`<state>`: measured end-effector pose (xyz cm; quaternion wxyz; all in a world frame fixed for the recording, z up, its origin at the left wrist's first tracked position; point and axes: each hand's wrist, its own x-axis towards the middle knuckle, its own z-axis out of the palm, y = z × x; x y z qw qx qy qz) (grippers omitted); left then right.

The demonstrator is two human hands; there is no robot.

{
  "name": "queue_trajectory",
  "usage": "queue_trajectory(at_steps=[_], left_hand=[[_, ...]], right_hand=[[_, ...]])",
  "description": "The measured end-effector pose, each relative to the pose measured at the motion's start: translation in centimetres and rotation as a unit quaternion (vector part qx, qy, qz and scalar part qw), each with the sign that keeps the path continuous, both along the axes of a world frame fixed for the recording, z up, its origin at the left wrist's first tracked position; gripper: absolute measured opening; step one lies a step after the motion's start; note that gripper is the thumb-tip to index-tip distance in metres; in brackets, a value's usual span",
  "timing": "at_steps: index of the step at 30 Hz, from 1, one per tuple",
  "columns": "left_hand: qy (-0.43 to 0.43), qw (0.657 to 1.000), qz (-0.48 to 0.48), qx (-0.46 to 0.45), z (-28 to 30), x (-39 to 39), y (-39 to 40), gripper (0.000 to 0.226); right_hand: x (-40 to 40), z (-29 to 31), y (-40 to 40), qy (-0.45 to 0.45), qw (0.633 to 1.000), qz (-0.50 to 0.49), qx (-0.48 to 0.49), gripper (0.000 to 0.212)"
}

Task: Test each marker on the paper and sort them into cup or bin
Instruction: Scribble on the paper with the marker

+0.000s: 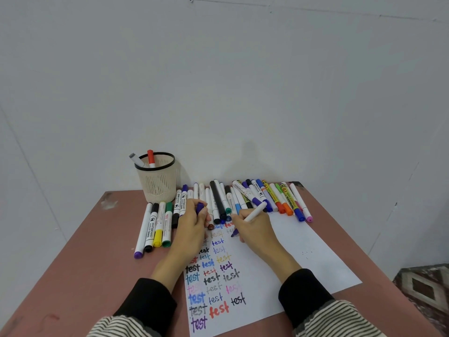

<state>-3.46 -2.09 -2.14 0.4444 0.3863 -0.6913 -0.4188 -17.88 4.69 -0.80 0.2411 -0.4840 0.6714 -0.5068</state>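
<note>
— What is the right hand (252, 226) doing?
— It is gripping a white-barrelled marker (254, 212), fingers curled round it, the purple tip poking out just below the fingertips.
— And the left hand (193, 221)?
— It is pinching a purple cap (200, 208) between its curled fingers, both forearms reaching forward in black cuffs.

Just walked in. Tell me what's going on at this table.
A person is testing markers on a sheet of paper already filled with many coloured "test" words. The right hand holds an uncapped purple marker with its tip on the paper, writing near the top of the list. The left hand grips the purple cap. A long row of markers lies along the far edge of the table. The mesh cup holds two markers so far.
</note>
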Motion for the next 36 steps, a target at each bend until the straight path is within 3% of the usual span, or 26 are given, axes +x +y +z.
queue_trajectory(at_steps=[28, 33, 36], left_hand=[[-0.011, 1.0, -0.008, -0.012, 0.28, 0.25, 0.44, 0.009], [-0.013, 1.0, -0.007, -0.01, 0.15, 0.24, 0.3, 0.009], [-0.01, 1.0, -0.011, -0.012, 0.22, 0.23, 0.39, 0.009]], right_hand=[[-0.27, -0.31, -0.26, -0.036, 0.998, -0.045, -0.011, 0.032], [-0.29, -0.27, -0.19, -0.032, 0.998, -0.052, -0.009, 0.04], [-0.42, -0.13, -0.07, -0.068, 0.995, -0.054, -0.037, 0.039]])
